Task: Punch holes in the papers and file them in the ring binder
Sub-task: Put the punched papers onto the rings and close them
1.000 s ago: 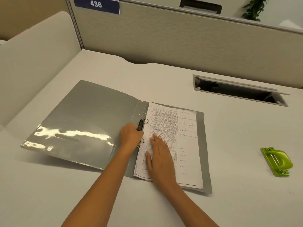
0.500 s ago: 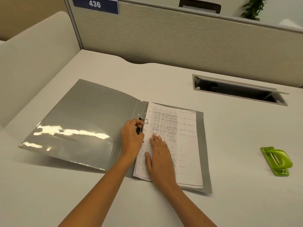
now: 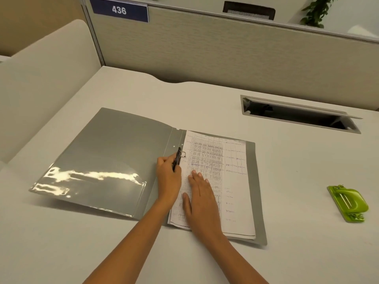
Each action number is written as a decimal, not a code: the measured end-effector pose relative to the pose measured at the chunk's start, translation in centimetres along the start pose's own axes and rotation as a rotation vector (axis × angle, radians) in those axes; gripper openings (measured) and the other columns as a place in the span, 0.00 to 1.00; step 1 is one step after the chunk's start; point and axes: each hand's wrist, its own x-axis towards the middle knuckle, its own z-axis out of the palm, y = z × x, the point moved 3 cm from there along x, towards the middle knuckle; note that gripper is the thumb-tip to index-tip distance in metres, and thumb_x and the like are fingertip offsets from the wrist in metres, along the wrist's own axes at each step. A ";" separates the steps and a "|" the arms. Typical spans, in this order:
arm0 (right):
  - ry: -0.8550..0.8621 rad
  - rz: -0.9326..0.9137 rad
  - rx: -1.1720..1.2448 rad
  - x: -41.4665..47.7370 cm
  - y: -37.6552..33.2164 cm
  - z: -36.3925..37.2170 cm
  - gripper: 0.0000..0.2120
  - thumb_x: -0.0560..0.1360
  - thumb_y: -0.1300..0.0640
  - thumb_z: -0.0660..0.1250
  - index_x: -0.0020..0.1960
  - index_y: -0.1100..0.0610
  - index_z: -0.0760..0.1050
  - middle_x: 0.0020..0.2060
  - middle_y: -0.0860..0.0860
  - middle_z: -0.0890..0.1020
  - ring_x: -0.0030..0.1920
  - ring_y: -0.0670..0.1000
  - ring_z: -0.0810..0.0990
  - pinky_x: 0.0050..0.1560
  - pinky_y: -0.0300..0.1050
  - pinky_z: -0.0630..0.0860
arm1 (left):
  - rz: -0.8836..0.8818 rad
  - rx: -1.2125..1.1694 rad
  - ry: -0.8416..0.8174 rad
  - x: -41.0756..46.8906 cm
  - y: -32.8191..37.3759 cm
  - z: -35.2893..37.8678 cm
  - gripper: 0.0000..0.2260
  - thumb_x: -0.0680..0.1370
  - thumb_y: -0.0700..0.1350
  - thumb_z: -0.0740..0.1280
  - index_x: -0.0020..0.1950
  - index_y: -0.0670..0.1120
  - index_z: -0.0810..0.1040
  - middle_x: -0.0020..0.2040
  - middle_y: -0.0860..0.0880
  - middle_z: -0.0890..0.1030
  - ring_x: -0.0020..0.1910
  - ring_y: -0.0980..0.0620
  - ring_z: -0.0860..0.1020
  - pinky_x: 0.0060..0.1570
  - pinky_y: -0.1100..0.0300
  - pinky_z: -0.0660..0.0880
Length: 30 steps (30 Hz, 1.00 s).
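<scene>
Your left hand [image 3: 168, 177] re-gripped the black ring lever [image 3: 177, 157], fingers clamped on it; right hand [image 3: 202, 199] lay flat, fingers straight, pinning papers [image 3: 233, 181] in the ring binder [image 3: 114, 152]. You'd best have kept sheets square while closing.

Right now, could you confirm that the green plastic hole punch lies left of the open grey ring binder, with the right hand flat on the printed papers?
Not quite: the head view shows the green plastic hole punch lying right of the open grey ring binder; the right hand is indeed flat on the printed papers.
</scene>
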 end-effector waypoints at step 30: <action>-0.063 0.061 0.196 1.4 0.4 -1.2 0.27 0.77 0.48 0.62 0.73 0.52 0.61 0.72 0.46 0.65 0.72 0.44 0.61 0.73 0.38 0.57 | 0.366 0.449 -0.695 1.7 -1.0 -3.4 0.54 0.65 0.55 0.78 0.78 0.53 0.43 0.77 0.53 0.46 0.76 0.47 0.54 0.73 0.51 0.61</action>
